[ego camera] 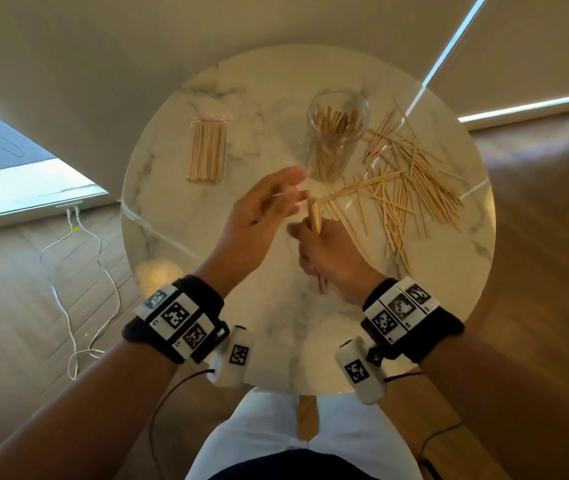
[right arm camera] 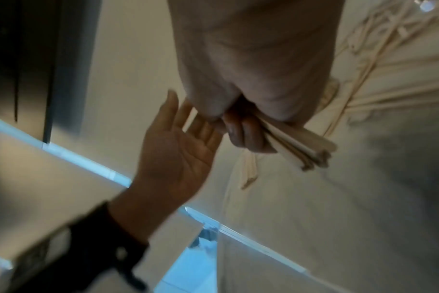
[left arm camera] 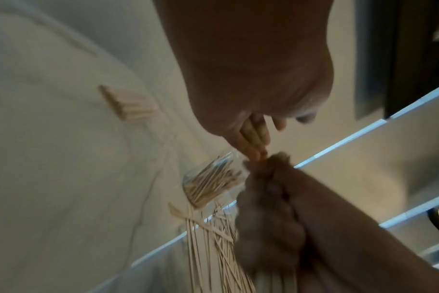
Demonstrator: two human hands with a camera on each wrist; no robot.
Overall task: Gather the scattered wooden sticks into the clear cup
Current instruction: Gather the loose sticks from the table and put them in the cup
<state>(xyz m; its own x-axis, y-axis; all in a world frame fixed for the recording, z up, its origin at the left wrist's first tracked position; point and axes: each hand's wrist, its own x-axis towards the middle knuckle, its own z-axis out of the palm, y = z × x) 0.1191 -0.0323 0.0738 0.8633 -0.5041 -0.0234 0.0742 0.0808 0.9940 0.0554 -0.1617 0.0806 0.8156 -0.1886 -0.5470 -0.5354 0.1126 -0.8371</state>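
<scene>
Wooden sticks bundle (ego camera: 314, 216): my right hand (ego camera: 324, 252) grips it; left hand (ego camera: 259, 213) open alongside. Advise squaring ends, then lowering upright into clear cup (ego camera: 335, 136).

Bare marble table (ego camera: 179, 216) left of the clear cup (ego camera: 336, 133); scattered sticks (ego camera: 411, 181) crowd its right (bagged sticks (ego camera: 207, 150) farther left)

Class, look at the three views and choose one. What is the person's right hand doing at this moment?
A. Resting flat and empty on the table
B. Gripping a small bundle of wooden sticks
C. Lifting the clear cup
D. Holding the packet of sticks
B: the right hand has its fingers curled round a small bundle of wooden sticks, while the clear cup stands untouched on the table.
</scene>
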